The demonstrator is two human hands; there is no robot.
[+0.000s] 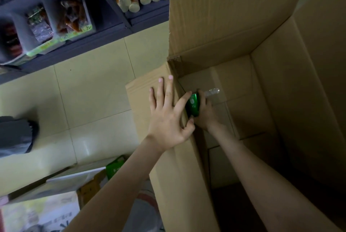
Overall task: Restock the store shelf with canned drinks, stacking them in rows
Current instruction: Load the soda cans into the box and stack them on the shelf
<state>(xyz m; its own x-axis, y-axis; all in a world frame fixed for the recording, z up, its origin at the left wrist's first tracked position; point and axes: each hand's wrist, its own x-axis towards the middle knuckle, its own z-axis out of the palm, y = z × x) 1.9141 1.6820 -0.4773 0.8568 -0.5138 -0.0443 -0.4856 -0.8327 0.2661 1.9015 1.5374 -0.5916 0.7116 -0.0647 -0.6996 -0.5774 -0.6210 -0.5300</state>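
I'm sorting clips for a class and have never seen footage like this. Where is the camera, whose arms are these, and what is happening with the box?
There is no machine here. A person wears a wide-angle camera on the head, so this single picture looks forward and down along their own bare arms. The left hand rests with spread fingers on a side flap of a big open cardboard box. The right hand reaches inside the box and grips a green can. The rest of the box's inside is dim, and I cannot make out other cans there. The box stands on a pale tiled floor. A dark shelf with packaged snacks is at the upper left.
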